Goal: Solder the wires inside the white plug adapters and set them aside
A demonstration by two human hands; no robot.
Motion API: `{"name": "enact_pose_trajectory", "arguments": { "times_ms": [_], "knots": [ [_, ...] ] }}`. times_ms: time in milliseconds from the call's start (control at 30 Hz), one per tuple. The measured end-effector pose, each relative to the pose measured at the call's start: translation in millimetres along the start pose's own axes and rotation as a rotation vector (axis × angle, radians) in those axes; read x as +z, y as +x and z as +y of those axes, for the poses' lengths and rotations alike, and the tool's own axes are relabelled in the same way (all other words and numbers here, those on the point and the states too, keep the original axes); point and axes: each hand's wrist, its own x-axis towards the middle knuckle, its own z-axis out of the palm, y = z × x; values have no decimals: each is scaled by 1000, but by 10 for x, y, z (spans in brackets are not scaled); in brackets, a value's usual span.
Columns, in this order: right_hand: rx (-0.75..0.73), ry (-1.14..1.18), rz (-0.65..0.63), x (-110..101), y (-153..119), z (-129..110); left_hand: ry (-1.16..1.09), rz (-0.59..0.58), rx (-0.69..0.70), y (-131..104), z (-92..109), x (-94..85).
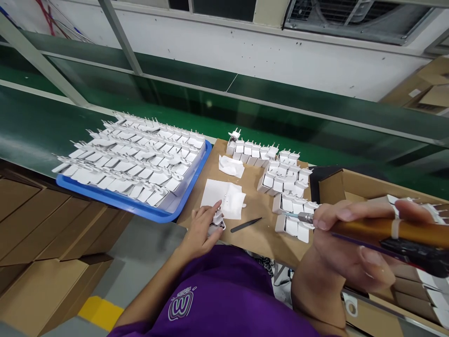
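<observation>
My left hand (203, 228) is closed around a small white plug adapter (218, 218) at the front edge of the brown board. Thumb and fingers press on either side of it, and part of it is hidden. In my right hand (351, 238), raised at the right, is an electric screwdriver (372, 230) with an orange-gold body. Its thin bit points left, over the white adapters (293, 206) standing on the board. Black tweezers (246, 225) lie between my hands. Beyond my left hand, a white paper sheet (213, 192) carries tiny specks, perhaps screws.
To the left, a blue tray (168, 217) holds rows of white adapters. More adapters stand at the board's (259, 201) far edge, near a crumpled white cloth or paper (231, 166). An open cardboard box (345, 180) is at right; stacked cartons (45, 281) stand lower left.
</observation>
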Motion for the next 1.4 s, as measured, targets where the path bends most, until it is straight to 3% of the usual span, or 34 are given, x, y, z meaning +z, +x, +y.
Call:
{"name": "enact_pose_trajectory", "arguments": {
  "times_ms": [167, 500, 733, 967, 1100, 1200, 1267, 1400],
  "knots": [
    [13, 12, 7, -22, -27, 3, 184, 1, 142, -81, 44, -79],
    [-8, 52, -26, -17, -21, -2, 11, -19, 76, -71, 72, -6],
    [-14, 41, -33, -27, -9, 6, 340, 14, 199, -43, 39, 85],
    [-46, 4, -27, -54, 0, 36, 494, 51, 158, -43, 132, 147],
    [-73, 29, -74, -90, 19, 77, 507, -44, 152, -22, 144, 114],
    [-102, 68, -124, -138, 49, 113, 461, -143, 247, -22, 139, 24],
    [-97, 83, -130, -172, 74, 132, 447, -95, 266, -46, 106, -73],
    [-104, 96, -175, -206, 108, 145, 558, 283, 71, -123, -77, -361]
  ]
}}
